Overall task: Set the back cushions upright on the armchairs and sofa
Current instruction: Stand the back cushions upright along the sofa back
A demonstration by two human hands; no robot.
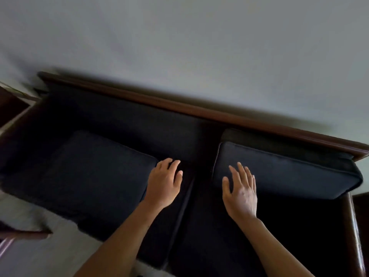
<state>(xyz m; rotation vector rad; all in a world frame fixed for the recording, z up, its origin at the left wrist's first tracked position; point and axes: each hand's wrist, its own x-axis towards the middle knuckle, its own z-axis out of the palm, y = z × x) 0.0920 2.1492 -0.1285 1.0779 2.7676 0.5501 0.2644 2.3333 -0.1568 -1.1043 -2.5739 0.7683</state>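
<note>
Cushions: 2 dark ones lie tipped forward on the sofa [199, 110], 1 toward each end. Left hand [163, 183], fingers curled and empty, hovers at the left cushion [95, 166] corner; right hand [240, 193], spread open, rests on the right cushion [289, 172].

Sofa [179, 108] right end cut off; left table [24, 234] blurred.

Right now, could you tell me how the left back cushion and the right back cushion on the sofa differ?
The left back cushion lies nearly flat on the seat; the right back cushion tilts up toward the wooden backrest. The left hand curls over the left cushion's corner; the right hand is spread open at the right cushion's edge. Both are dark and piped.
</note>
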